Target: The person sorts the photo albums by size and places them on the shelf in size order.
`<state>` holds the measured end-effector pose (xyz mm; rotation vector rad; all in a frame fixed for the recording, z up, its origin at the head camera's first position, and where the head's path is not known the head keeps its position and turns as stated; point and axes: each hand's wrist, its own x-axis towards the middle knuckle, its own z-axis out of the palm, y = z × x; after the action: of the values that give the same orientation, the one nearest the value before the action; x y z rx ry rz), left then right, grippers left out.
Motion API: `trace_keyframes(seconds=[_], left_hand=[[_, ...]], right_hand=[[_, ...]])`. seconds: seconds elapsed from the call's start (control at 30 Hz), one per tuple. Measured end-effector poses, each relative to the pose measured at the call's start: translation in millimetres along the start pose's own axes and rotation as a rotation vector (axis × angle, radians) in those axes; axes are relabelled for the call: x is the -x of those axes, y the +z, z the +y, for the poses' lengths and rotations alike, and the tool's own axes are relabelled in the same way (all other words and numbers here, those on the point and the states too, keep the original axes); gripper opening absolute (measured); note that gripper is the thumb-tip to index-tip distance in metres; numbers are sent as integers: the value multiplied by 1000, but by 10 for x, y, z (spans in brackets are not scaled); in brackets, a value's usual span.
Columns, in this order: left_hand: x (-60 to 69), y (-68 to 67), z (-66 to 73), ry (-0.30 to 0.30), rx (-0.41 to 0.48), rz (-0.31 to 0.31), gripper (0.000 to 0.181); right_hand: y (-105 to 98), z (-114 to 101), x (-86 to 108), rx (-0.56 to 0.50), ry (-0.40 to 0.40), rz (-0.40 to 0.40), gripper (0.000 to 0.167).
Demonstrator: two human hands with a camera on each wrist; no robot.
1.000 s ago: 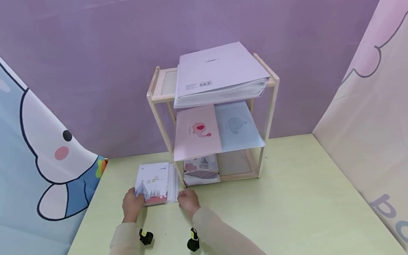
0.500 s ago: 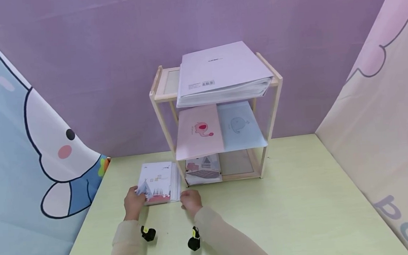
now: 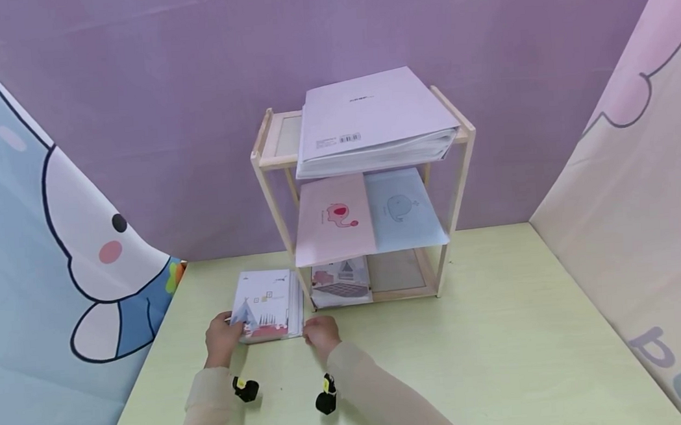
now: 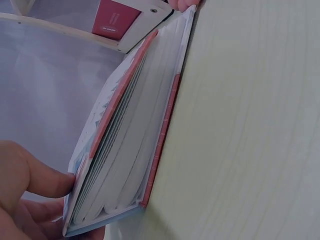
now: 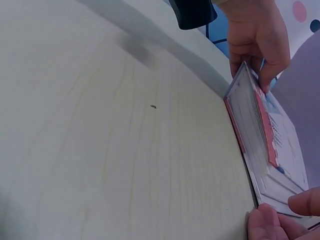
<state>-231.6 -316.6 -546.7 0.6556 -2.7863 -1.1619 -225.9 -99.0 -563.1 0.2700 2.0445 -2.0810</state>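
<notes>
A hardcover book [image 3: 264,301] with a pale cover, a tent drawing and a red strip lies at the table's left, beside the shelf. My left hand [image 3: 222,340] pinches its near left corner. In the left wrist view, the thumb [image 4: 50,178] presses on the top cover while the fingers go underneath; the thick white pages [image 4: 145,110] bulge between the covers. My right hand [image 3: 322,334] holds the near right corner. In the right wrist view its thumb [image 5: 305,201] lies above the lower cover's edge and the fingers [image 5: 267,222] below, partly cut off by the frame.
A small wooden shelf [image 3: 271,204] stands right of the book. A thick white album [image 3: 375,116] rests on top, pink [image 3: 334,221] and blue [image 3: 404,208] booklets on the middle level, and another patterned book [image 3: 340,283] at the bottom left. Purple cloth [image 3: 194,117] hangs behind.
The head view has shifted slightly, so everything appears a little farther right. Both hands stay at the book's near corners, with hardly any movement.
</notes>
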Motion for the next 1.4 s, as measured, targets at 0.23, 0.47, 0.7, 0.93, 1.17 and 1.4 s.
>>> trace_keyframes(seconds=[0.23, 0.47, 0.7, 0.93, 1.17, 1.4], left_hand=[[29, -42, 6, -46, 41, -27, 46], [65, -103, 40, -52, 55, -41, 47], [99, -108, -7, -84, 81, -65, 47], [153, -125, 17, -92, 82, -63, 47], [211, -140, -17, -64, 88, -51, 45], [266, -157, -29, -48, 90, -55, 44]], right_hand=[[-18, -2, -16, 58, -19, -31, 31], [-9, 9, -30, 31, -8, -66, 34], [-29, -38, 28, -28, 29, -101, 38], [-51, -44, 41, -43, 40, -105, 27], [-42, -38, 45, -12, 43, -61, 24], [-32, -15, 26, 70, 58, -52, 17]])
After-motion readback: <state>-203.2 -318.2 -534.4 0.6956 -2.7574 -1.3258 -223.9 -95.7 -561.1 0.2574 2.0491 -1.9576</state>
